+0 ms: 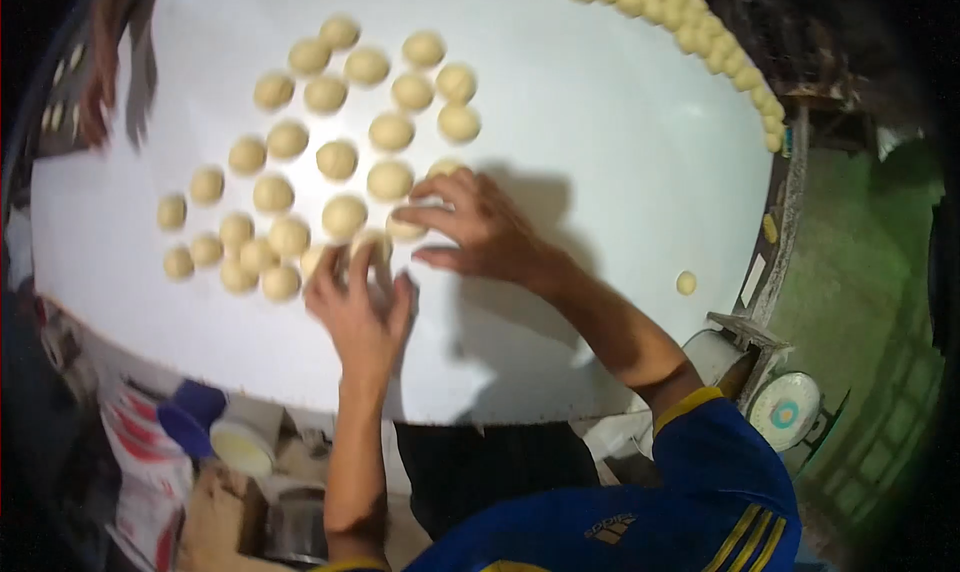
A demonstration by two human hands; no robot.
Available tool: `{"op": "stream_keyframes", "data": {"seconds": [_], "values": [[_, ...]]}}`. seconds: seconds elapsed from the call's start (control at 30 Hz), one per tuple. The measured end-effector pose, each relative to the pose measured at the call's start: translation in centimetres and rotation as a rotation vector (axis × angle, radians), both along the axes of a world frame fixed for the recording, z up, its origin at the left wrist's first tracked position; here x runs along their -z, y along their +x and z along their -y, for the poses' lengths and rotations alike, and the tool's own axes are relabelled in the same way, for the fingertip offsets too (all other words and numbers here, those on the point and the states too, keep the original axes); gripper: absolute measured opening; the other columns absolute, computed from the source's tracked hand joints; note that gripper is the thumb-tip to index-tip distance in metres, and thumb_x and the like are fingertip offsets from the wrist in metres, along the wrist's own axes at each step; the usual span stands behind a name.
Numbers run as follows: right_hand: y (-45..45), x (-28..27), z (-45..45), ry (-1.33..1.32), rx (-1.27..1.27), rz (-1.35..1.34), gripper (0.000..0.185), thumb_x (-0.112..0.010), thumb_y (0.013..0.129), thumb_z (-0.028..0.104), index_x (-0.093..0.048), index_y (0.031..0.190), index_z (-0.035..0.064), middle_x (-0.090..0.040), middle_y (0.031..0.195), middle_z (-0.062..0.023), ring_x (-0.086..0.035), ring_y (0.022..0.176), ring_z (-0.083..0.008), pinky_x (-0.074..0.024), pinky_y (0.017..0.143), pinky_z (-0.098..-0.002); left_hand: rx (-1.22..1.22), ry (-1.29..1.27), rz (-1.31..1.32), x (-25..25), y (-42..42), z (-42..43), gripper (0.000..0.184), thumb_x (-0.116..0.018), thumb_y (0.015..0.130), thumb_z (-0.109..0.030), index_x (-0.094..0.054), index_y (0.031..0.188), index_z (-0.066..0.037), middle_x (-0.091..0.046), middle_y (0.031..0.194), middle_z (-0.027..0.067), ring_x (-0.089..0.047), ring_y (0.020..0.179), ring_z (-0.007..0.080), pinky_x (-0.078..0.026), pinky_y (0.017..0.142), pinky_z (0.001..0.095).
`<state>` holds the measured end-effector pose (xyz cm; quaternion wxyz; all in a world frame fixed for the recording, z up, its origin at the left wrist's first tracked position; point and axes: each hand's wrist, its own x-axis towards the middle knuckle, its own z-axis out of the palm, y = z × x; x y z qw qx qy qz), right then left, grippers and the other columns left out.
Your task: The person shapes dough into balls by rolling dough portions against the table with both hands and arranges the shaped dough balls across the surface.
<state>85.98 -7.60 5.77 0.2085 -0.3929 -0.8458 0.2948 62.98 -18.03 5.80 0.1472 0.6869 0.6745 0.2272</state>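
Several round, pale yellow dough balls point(336, 160) are spread over the white tabletop point(620, 222). At the near edge of the group, my left hand point(352, 307) curls over a dough ball point(372, 244), fingertips on it and thumb to its right. Just to the right, my right hand point(485, 232) is bent round another dough ball point(404, 226), its fingers and thumb arched on the ball's right side. A further ball point(447, 169) is partly hidden behind the right hand's knuckles.
A long row of dough balls point(690, 22) follows the far right table edge. One small ball point(686, 283) lies alone at the right. Another person's hand point(97, 97) is at the far left. Below the near edge are a purple container point(192, 417) and a cardboard box point(212, 517).
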Motion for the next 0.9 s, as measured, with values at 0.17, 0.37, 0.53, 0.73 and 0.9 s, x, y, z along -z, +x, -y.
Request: {"op": "stream_keyframes", "data": {"seconds": [0.17,0.37,0.53,0.73,0.9], "values": [[10.0,-0.6,-7.8,0.281,0.415,-0.059,0.047,-0.095,0.089,0.016,-0.076,0.132,0.0074,-0.074,0.128,-0.0114,-0.072,0.112,-0.0334,-0.0601,0.1,-0.0457,0.037,0.063,0.308,-2.2,2.4,-3.5,0.056,-0.085,0.093,-0.011,-0.066,0.145,-0.006,-0.054,0.149,0.0233,-0.052,0.141,0.0463,-0.045,0.119,0.0564],[21.0,-0.6,-21.2,0.405,0.803,0.217,0.055,-0.087,0.091,0.018,-0.071,0.144,0.0089,-0.07,0.141,-0.0126,-0.065,0.128,-0.0371,-0.0521,0.115,-0.0517,0.453,0.216,0.437,-2.5,15.8,-23.2,0.061,-0.08,0.096,-0.01,-0.061,0.154,-0.004,-0.06,0.154,0.022,-0.056,0.142,0.0462,-0.047,0.122,0.0522],[23.6,-0.8,-26.5,0.434,0.648,0.485,0.057,-0.086,0.09,0.017,-0.072,0.145,0.0124,-0.072,0.139,-0.0094,-0.065,0.131,-0.0351,-0.0515,0.113,-0.0507,0.556,0.298,0.215,1.0,26.7,-35.2,0.072,-0.082,0.095,-0.01,-0.054,0.161,-0.005,-0.059,0.155,0.0193,-0.06,0.133,0.0452,-0.055,0.115,0.0539],[25.6,0.3,-29.0,0.478,0.616,0.644,0.035,-0.082,0.097,0.022,-0.077,0.13,0.0109,-0.077,0.13,-0.0113,-0.069,0.128,-0.0358,-0.0524,0.111,-0.0508,0.472,0.136,-0.117,3.3,31.9,-40.0,0.064,-0.086,0.093,-0.011,-0.058,0.15,-0.004,-0.061,0.148,0.0213,-0.063,0.132,0.046,-0.058,0.111,0.056],[26.8,0.0,-29.5,0.228,0.6,0.297,0.054,-0.09,0.088,0.047,-0.08,0.122,0.0064,-0.081,0.119,-0.0217,-0.076,0.116,-0.0426,-0.0572,0.104,-0.0545,0.428,0.108,0.031,3.0,32.3,-40.9,0.049,-0.079,0.093,-0.009,-0.065,0.139,0.001,-0.066,0.144,0.0291,-0.068,0.128,0.0496,-0.063,0.106,0.0581]]}}
